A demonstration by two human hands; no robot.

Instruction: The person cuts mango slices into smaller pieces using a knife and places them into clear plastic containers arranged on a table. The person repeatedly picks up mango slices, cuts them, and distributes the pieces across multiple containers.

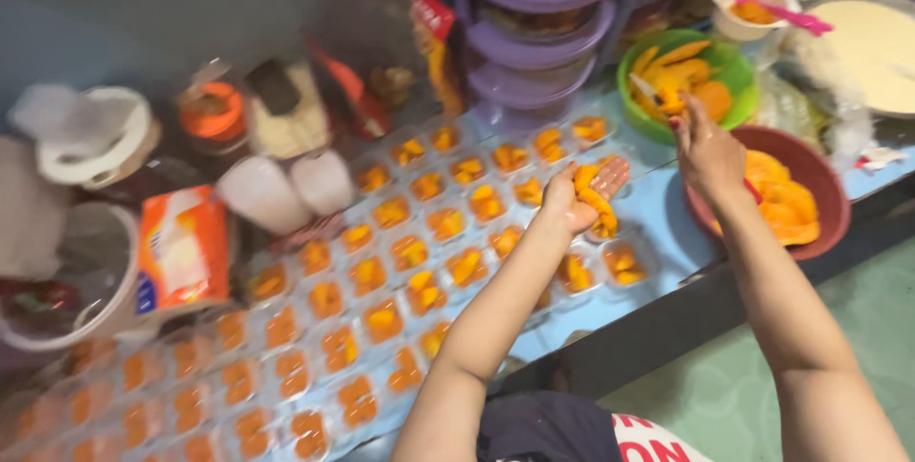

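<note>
My left hand (583,195) is palm up over the blue table (658,224), holding several yellow-orange fruit slices above a row of small clear cups (448,224). Each cup has orange fruit pieces in it. My right hand (707,152) reaches toward the green bowl (739,90) of fruit slices, fingers extended over its near rim, and seems to hold something red against the palm. Just below the right wrist sits a dark red bowl (820,185) with more orange slices.
Stacked purple tubs (534,33) stand behind the cups. A white cup with a pink spoon (762,4) and a large pan of pale cream (877,42) are at the back right. White cups, packets and lidded jars crowd the left. Green floor shows lower right.
</note>
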